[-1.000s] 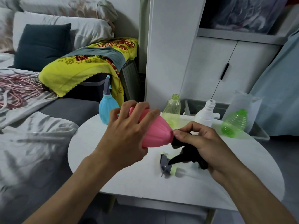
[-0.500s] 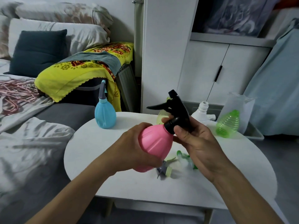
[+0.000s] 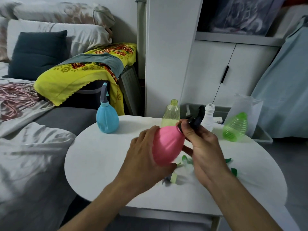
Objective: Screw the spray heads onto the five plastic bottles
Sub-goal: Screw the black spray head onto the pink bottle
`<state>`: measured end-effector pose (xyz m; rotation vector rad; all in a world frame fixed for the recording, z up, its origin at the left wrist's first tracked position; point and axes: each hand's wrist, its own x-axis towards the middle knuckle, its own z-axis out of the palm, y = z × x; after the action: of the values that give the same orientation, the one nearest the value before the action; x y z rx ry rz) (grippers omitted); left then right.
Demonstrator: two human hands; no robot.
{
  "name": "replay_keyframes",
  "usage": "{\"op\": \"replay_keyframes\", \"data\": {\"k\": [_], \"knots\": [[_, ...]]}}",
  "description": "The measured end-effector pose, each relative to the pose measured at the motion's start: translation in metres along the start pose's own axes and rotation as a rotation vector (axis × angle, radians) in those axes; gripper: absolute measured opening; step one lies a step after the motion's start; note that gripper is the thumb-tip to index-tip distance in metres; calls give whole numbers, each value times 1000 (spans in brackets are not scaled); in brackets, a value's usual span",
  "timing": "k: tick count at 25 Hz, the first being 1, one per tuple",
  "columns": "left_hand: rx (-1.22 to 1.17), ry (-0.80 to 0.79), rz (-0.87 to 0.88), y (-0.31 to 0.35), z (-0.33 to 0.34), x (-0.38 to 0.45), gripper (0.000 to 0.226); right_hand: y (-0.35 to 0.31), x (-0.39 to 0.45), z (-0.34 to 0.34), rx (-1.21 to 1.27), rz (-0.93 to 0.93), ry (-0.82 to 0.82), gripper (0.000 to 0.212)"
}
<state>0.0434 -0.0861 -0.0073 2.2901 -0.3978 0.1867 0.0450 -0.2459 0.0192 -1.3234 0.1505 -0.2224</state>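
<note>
My left hand (image 3: 145, 157) grips the body of a pink bottle (image 3: 167, 145), held tilted above the round white table (image 3: 103, 157). My right hand (image 3: 203, 147) pinches the black spray head (image 3: 197, 118) at the pink bottle's neck. A blue bottle (image 3: 107, 118) with a grey spray head on it stands at the table's back left. A yellow-green bottle (image 3: 171, 112), a white bottle (image 3: 209, 116) and a green ribbed bottle (image 3: 235, 127) stand open-necked along the back. Loose spray heads (image 3: 171, 178) lie on the table under my hands, partly hidden.
A bed with grey sheets and a yellow floral cloth (image 3: 80, 72) borders the table's left. A white cabinet (image 3: 225, 69) stands behind. A grey tray (image 3: 261, 135) and a clear plastic bag (image 3: 246, 107) sit at the back right, next to a pale blue curtain.
The pink bottle has turned from lying sideways to nearly upright. The black spray head has rotated at the neck under my right fingers, and both hands have shifted slightly right.
</note>
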Motion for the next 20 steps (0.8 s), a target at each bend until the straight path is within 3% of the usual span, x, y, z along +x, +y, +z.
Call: {"op": "replay_keyframes", "data": {"k": [4,5,9,12,14,16,18,20], "knots": [[-399,-244,-68,-1,-23,8,97,-15,8,-18,170,49,-149,23],[-389,-251,-58,2,-23,4,97,-14,6,-18,176,49,-188,22],[-20,-20,58,15,2,-14,107,-12,7,-18,126,40,-145,23],[-572,-278,-64,17,-17,-2,93,-21,11,-27,239,44,-251,28],[-742,-423,-121,11,-31,5,87,-22,9,-27,307,12,-360,28],[-572,-379,-114,15,-29,1,87,-20,9,-24,267,-9,-367,23],[-360,-227,-49,20,-18,-3,94,-22,9,-21,240,-11,-308,24],[-464,-226,-45,20,-20,-3,92,-26,7,-22,340,-24,-347,29]]}}
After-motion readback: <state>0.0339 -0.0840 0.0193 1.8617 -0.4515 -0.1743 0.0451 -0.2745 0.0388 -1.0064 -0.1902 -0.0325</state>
